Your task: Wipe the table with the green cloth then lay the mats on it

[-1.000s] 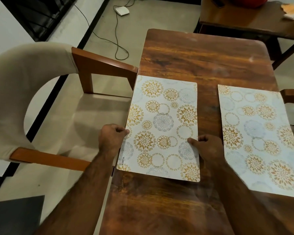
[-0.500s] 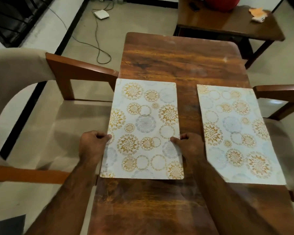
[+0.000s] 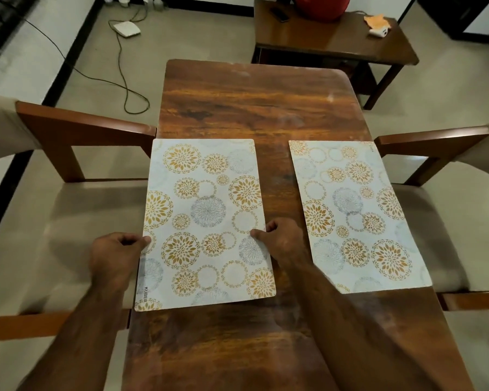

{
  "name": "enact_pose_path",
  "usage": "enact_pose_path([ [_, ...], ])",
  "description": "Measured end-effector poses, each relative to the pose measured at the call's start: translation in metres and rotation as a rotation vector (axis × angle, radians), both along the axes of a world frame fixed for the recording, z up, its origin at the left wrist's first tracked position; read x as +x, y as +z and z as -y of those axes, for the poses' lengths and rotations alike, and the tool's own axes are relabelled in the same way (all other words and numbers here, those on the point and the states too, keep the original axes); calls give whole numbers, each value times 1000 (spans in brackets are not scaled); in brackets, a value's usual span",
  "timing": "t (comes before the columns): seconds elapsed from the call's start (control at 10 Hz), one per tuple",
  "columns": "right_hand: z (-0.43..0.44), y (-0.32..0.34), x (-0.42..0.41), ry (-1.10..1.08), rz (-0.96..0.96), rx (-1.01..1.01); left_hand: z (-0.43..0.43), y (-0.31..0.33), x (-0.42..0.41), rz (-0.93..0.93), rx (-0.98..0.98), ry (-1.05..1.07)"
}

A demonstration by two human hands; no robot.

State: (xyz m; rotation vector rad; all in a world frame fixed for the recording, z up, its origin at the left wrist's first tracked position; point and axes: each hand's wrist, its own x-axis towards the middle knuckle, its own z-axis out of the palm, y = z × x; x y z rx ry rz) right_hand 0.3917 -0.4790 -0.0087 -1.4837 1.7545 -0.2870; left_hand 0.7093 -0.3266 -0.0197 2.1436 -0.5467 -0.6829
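Beige floor (image 3: 209, 38), cushioned armchairs (image 3: 82, 128), side table (image 3: 322, 43)

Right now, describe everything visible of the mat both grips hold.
The mat is a thin rectangle with rounded corners, pale with gold and grey floral circles, "KUBER" printed at its near left corner. It looks like stiff plastic. It lies flat along the left edge of the wooden table, apart from a matching second mat. The left grip pinches its left edge, the right grip its right edge.
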Motion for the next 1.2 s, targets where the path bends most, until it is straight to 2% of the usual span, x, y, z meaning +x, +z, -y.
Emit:
enact_pose_path([
  [0.5, 2, -3, -2, 4, 6, -19, 2, 0, 0, -21, 55, 56],
  [0.6, 3, -2, -3, 59, -53, -19, 3, 1, 0, -16, 73, 52],
  [0.8, -2, 20, -8, 289, -379, -27, 4, -4, 7, 91, 184, 88],
  [0.9, -19, 42, -6, 399, -537, -79, 3, 1, -9, 134, 223, 52],
  [1.1, -78, 91, -47, 446, -468, -93, -30, 43, -76, 263, 69, -90],
  [1.2, -126, 125, -92, 510, -524, -46, -72, 71, -130, 343, 102, -304],
])
